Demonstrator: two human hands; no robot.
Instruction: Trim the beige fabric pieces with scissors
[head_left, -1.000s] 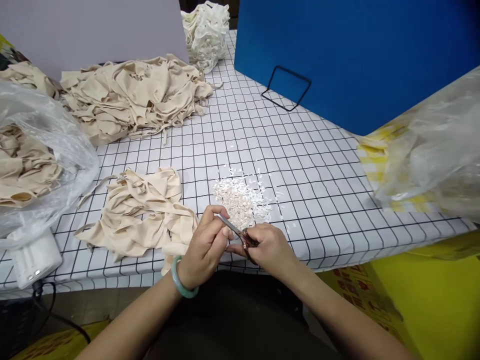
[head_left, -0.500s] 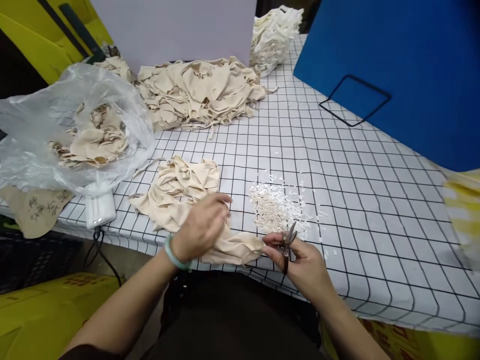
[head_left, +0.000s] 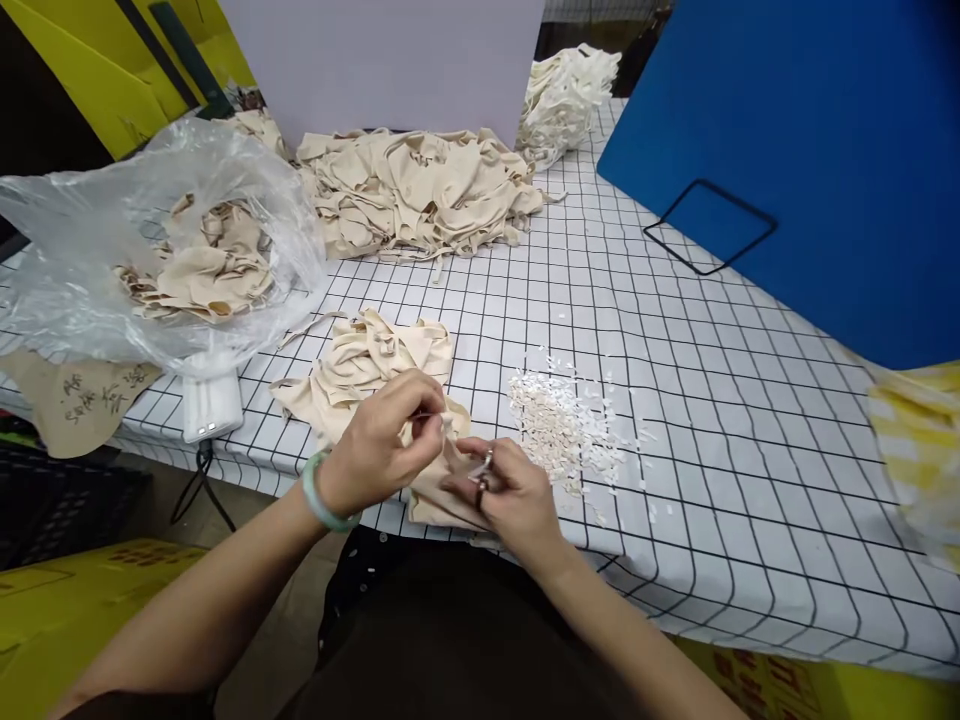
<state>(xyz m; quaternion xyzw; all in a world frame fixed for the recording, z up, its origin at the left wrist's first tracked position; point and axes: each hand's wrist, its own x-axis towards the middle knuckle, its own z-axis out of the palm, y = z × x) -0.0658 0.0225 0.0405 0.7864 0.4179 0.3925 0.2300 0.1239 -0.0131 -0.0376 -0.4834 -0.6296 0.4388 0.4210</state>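
Note:
My left hand (head_left: 394, 435), with a pale green bangle at the wrist, pinches an edge of beige fabric (head_left: 439, 495) near the table's front. Close beside it on the right, my right hand (head_left: 514, 490) has the scissors (head_left: 484, 480) hooked on its fingers, blades blurred and partly hidden, next to the same fabric. A crumpled pile of beige fabric pieces (head_left: 360, 355) lies just behind my left hand. Small white and beige snippets (head_left: 555, 425) are scattered to the right of my hands.
A larger beige fabric heap (head_left: 427, 190) lies at the back, beside white strips (head_left: 566, 100). A clear plastic bag (head_left: 292, 210) with beige pieces and a white power adapter (head_left: 212, 400) are at left. A blue board (head_left: 795, 130) stands at right, near yellow checked cloth (head_left: 919, 440).
My left hand has closed on the fabric edge. My right hand has moved left with the scissors, close to my left hand. The view has shifted slightly.

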